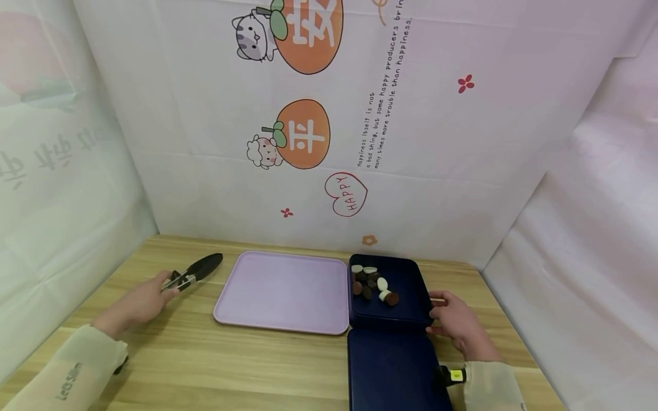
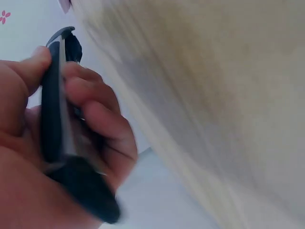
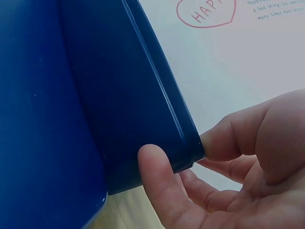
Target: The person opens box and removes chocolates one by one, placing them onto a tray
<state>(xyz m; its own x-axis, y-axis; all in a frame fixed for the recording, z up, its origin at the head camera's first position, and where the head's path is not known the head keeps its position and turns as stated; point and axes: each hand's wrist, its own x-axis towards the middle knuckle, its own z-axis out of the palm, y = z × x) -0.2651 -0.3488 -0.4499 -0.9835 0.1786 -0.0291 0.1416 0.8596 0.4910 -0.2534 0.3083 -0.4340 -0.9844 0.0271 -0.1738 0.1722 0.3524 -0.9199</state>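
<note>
My left hand (image 1: 146, 299) grips a pair of tongs (image 1: 203, 266) with black tips, held over the left side of the table. In the left wrist view the fingers curl round the tongs' dark handle (image 2: 51, 102). My right hand (image 1: 457, 319) holds the near right corner of a dark blue box (image 1: 406, 285), with fingers along its side wall and a digit (image 3: 157, 167) on its front wall. Inside the box's left half lie several small white, dark brown and reddish-brown pieces (image 1: 382, 283); their kind is unclear.
A lilac tray (image 1: 280, 294) sits just left of the box. A flat dark blue lid or second box part (image 1: 390, 371) lies in front of the box. The wooden table (image 1: 267, 371) meets printed white cloth walls (image 1: 216, 188) at the back and sides.
</note>
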